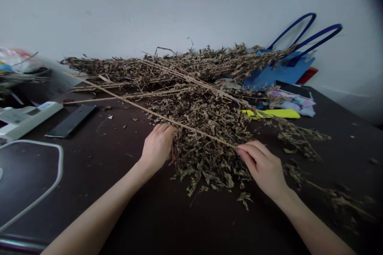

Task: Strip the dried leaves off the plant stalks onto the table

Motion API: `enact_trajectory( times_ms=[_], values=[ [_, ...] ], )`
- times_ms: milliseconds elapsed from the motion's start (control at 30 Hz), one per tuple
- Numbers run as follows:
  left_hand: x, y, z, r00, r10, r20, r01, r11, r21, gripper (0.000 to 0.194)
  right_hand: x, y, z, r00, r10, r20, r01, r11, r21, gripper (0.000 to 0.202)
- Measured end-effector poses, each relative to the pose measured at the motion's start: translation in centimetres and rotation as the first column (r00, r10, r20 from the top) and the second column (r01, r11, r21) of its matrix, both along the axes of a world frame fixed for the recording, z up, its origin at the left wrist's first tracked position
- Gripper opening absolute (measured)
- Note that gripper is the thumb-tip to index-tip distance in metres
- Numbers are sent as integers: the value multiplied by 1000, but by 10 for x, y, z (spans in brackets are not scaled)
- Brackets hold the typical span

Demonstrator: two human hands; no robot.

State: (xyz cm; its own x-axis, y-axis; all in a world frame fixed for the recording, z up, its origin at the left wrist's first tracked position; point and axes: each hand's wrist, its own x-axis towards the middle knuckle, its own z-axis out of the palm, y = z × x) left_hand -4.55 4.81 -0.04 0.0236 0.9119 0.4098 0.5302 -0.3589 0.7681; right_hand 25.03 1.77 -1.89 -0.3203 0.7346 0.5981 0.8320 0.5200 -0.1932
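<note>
The right hand pinches a long stem at its near end, thumb and fingertips together on it. From that pinch the stem runs up and to the left, slanting over the heap of dry leaves and past the left hand, its far tip well apart from both hands. The left hand sits just below the stem, at the left edge of the heap, with its fingers curled in (whether they are closed on anything, I cannot tell, since the back of the hand hides them).

The stem is thin, pale tan and nearly straight, and looks bare along most of its length. The leaves under it are grey-green to brown, curled and crumpled, spread loosely on the dark table. Behind them, a bundle of dried plants lies along the wall.
</note>
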Motion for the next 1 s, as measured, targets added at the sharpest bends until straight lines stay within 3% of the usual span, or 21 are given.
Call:
enact_trajectory(
  times_ms=[133,200,333,533,700,867,1000],
  values=[
    [4,-4,7,997,-58,45,60,998,-31,17,-1,0,0,1000,3,6,-3,1000,6,12],
    [6,-6,11,985,-74,157,88,992,-87,16,-1,0,0,1000,4,9,-4,1000,14,12],
    [10,-8,17,905,-102,412,211,951,-227,13,-2,-1,1,1000,5,27,-6,999,39,12],
    [16,-9,15,832,-74,550,310,884,-350,15,-5,-4,5,999,-4,54,-1,996,91,11],
    [18,-10,9,798,-34,601,329,860,-389,22,-9,-8,10,996,17,83,-30,986,162,10],
    [20,-10,9,855,-55,516,316,844,-434,26,-15,-15,17,993,34,114,-62,965,255,10],
    [22,-11,11,884,-43,465,279,847,-452,28,-17,-18,19,990,55,133,-88,964,252,12]
  ],
)
